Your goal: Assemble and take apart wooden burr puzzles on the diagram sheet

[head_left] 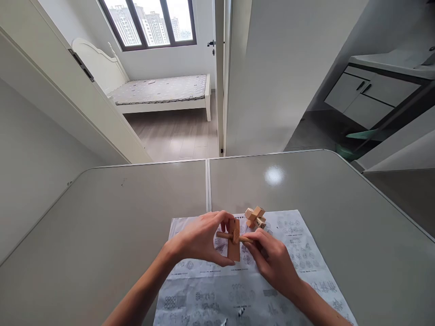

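Note:
My left hand point(204, 237) is closed round a flat wooden block point(233, 251), gripping its far and near ends between fingers and thumb. A thin wooden rod point(223, 235) runs crosswise through or over the block; which of the two I cannot tell. A small wooden piece point(235, 232) sits against the block where the rod crosses. My right hand point(272, 258) pinches the right end of the rod. Just beyond my right hand, an interlocking wooden burr puzzle point(255, 217) rests on the printed sheet point(217, 294). The fingers partly hide the held pieces.
The sheet, printed with puzzle diagrams, lies on a grey table point(102, 217) with a seam down its middle. Two small dark scraps lie near the sheet's front. Past the table are a doorway, a bed point(163, 90) and, at right, a white cabinet point(370, 93).

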The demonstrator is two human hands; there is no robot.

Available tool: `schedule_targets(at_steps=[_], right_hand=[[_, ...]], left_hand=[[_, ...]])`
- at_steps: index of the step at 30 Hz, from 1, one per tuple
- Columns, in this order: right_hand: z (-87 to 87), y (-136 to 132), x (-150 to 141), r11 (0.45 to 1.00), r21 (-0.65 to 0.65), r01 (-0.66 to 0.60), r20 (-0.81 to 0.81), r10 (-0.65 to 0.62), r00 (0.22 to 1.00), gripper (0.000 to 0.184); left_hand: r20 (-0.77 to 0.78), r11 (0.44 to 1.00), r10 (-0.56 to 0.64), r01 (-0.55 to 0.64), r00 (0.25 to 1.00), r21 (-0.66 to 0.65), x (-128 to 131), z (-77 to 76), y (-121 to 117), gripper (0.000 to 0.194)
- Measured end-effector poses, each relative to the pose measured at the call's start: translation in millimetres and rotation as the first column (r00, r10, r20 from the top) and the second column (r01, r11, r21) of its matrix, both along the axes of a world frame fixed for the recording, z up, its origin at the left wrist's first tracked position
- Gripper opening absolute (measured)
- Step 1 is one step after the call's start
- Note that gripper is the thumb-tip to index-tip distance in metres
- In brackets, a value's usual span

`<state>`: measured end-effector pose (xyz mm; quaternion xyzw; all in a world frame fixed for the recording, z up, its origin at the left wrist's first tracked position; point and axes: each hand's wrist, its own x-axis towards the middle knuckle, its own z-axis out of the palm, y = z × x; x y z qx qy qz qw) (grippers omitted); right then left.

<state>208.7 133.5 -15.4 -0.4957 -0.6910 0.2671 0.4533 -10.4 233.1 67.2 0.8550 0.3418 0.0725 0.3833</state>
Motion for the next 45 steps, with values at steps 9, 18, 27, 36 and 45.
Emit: schedule_targets(at_steps=[9, 18, 27, 36, 45], right_hand=[[0.6, -1, 1, 0.966, -0.239, -0.097, -0.253, 0.034, 0.967, 0.025], [1.2, -1, 4, 0.905, -0.357, -0.230, -0.448, 0.050, 0.892, 0.032], [0.5, -4, 5, 0.915, -0.250, -0.315, -0.396, 0.200, 0.896, 0.034], [-1.4, -6, 6, 0.924, -0.271, -0.269, -0.392, 0.150, 0.908, 0.032], [4.8, -5, 5, 0.898, -0.343, -0.275, -0.456, 0.097, 0.884, 0.032]], left_hand=[[0.263, 0.998, 0.051, -0.057, 0.963, 0.015, 14, 0.3, -5, 0.081], [0.584, 0.992, 0.110, -0.055, 0.805, -0.110, 37, -19.3, -22, 0.086], [0.721, 0.981, 0.195, -0.149, 0.664, -0.128, 49, -27.7, -39, 0.071], [0.681, 0.984, 0.178, -0.125, 0.711, -0.127, 49, -23.3, -38, 0.066], [0.620, 0.978, 0.186, -0.085, 0.762, -0.189, 47, -23.1, -34, 0.070]])
